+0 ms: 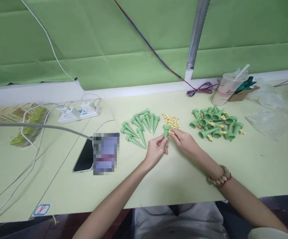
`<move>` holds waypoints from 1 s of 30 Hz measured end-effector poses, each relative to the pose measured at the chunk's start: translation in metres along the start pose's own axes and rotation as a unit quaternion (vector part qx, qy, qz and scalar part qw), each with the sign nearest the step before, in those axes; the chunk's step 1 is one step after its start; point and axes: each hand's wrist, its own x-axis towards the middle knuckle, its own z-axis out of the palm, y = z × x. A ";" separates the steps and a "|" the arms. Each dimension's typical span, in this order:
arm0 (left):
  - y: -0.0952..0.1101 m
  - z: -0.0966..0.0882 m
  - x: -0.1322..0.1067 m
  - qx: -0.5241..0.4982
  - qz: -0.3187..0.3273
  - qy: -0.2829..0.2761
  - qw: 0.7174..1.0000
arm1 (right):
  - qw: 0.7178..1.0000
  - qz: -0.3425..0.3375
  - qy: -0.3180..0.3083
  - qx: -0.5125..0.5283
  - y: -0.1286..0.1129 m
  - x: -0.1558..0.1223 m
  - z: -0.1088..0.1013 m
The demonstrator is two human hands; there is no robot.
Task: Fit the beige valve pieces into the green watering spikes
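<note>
Toward the left on the desk [263, 169], a phone [83, 156], then a fan of loose spikes [141, 135], heads mostly far, tips near. Next, a left hand [156, 151], with fingers closed around a green spike [166, 131], near the desk's middle, head up. Looks light, stiff and smooth, probably hollow plastic; hard to break, perhaps slippery along the taper. Best to hold just under the wide head; lower down, likely to slide toward the narrow tip. Just beyond, a scatter of pegs [172, 121]: tiny, surely almost weightless, easy to drop. Then a right hand [181, 141], closed in a fingertip pinch on a yellow peg [171, 132], right at the spike's side; cannot tell whether touching or inserted. Better to pinch the peg by the outer end. Farther right, a heap [217, 133] of spikes and pegs, likely to snag; best lifted singly.
</note>
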 end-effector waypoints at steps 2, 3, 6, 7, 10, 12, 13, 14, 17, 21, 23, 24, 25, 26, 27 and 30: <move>-0.001 0.000 -0.002 0.018 -0.001 0.001 1.000 | 0.999 -0.010 0.001 -0.043 0.003 0.000 0.002; -0.001 0.000 -0.003 0.031 0.003 0.002 1.000 | 0.999 -0.007 0.005 -0.048 0.004 0.000 0.004; 0.000 0.000 -0.006 0.077 0.026 0.003 0.997 | 0.999 0.028 0.024 0.031 0.002 -0.003 0.012; 0.000 0.000 -0.006 0.096 0.036 0.006 0.995 | 0.993 0.053 0.022 0.099 0.000 -0.004 0.015; 0.002 -0.002 -0.008 0.152 0.075 0.017 0.985 | 0.917 0.145 -0.057 0.367 -0.006 -0.005 0.017; 0.002 -0.003 -0.009 0.175 0.106 0.030 0.978 | 0.835 0.185 -0.131 0.501 -0.008 -0.003 0.012; 0.002 -0.004 -0.009 0.182 0.119 0.036 0.975 | 0.804 0.196 -0.158 0.539 -0.009 -0.002 0.009; 0.002 -0.003 -0.009 0.185 0.126 0.040 0.974 | 0.783 0.204 -0.177 0.561 -0.009 0.000 0.006; -0.001 0.002 -0.009 0.151 0.101 0.029 0.983 | 0.786 0.220 -0.197 0.542 -0.007 0.003 0.001; -0.002 0.010 -0.005 -0.014 -0.007 -0.009 1.000 | 0.920 0.173 -0.116 0.333 -0.003 0.001 0.002; 0.000 0.010 -0.002 -0.073 -0.040 -0.012 0.996 | 0.978 0.114 -0.055 0.168 0.000 0.001 0.000; 0.002 0.009 -0.001 -0.087 -0.048 -0.014 0.995 | 0.991 0.080 -0.034 0.097 0.002 0.001 -0.001; 0.003 0.007 0.000 -0.092 -0.053 -0.020 0.994 | 0.998 0.044 -0.028 0.046 0.004 0.001 -0.003; 0.003 0.006 0.000 -0.092 -0.057 -0.027 0.994 | 0.999 0.012 -0.030 0.016 0.006 0.002 -0.005; 0.004 0.004 0.000 -0.090 -0.059 -0.036 0.994 | 0.999 -0.016 -0.041 0.004 0.007 0.002 -0.007; 0.000 0.003 -0.002 -0.065 -0.065 -0.046 0.995 | 0.997 -0.045 -0.066 -0.014 0.008 0.003 -0.006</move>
